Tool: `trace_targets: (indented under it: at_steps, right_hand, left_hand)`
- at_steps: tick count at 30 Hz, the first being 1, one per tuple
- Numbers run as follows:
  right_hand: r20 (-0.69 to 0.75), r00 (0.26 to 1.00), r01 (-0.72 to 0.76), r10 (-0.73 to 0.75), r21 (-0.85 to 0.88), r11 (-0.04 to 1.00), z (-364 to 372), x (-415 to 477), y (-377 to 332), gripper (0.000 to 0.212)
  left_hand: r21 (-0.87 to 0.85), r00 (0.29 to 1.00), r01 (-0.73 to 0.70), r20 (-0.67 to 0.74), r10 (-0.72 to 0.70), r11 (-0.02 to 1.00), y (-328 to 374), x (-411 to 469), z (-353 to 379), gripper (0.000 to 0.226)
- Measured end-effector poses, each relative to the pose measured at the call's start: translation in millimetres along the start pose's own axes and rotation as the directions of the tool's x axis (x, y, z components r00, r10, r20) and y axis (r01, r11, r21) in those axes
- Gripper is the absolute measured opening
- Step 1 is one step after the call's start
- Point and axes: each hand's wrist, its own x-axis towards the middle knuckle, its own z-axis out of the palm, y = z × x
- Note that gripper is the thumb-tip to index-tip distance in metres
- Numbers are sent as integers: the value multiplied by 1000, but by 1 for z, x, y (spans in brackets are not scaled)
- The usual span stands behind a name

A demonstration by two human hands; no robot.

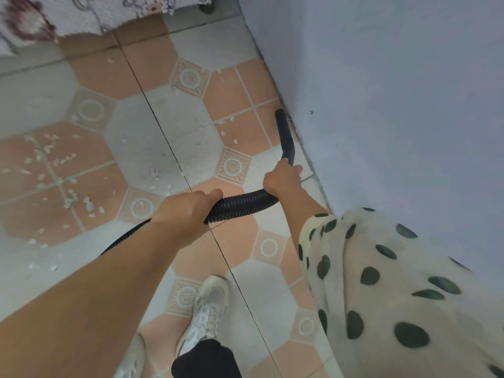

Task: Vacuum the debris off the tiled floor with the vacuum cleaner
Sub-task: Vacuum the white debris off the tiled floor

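Observation:
A black ribbed vacuum hose runs across the middle of the view and ends in a smooth black nozzle tube. The tube's tip sits at the floor beside the wall base. My left hand grips the hose from above. My right hand grips it where the hose meets the tube. Small white scraps of debris lie scattered on the orange and grey tiled floor, thickest at the left. A few more scraps lie just left of the tube. The vacuum's body is out of view.
A pale blue wall bounds the floor on the right. A floral cloth hangs over the far edge at the top left. My white shoe stands on the tiles below my hands. My dotted cream sleeve fills the lower right.

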Motion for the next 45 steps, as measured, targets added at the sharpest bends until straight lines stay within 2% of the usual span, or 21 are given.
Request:
trace_targets:
  at_steps: [8, 12, 17, 25, 31, 38, 45]
  right_hand:
    - [51, 979, 206, -199, -189, 960, -2, 21, -63, 76]
    - [79, 945, 328, -319, -246, 912, 8, 26, -90, 73]
    - [75, 933, 360, -352, -253, 898, 18, 27, -100, 76]
    - [54, 968, 251, -246, -190, 949, 17, 5, -80, 73]
    - [3, 1000, 21, -21, -71, 997, 25, -18, -26, 81]
    - [43, 975, -222, 219, 122, 967, 35, -53, 53, 77]
    - [81, 938, -346, 337, 154, 926, 45, -76, 109, 66]
  left_hand:
    - [-56, 992, 114, -51, -117, 992, -27, 8, -11, 35]
    - [-112, 986, 152, -45, -157, 982, -49, 9, -9, 34]
    - [-151, 985, 160, -46, -168, 975, -61, 6, -3, 34]
    - [-92, 992, 117, -33, -120, 989, -50, -8, -3, 34]
    - [-44, 1000, 21, 8, -21, 999, -30, -19, 0, 35]
    - [50, 985, -140, 105, 134, 989, 8, -31, 16, 37]
    - [104, 966, -223, 159, 205, 969, 38, -43, 36, 36]
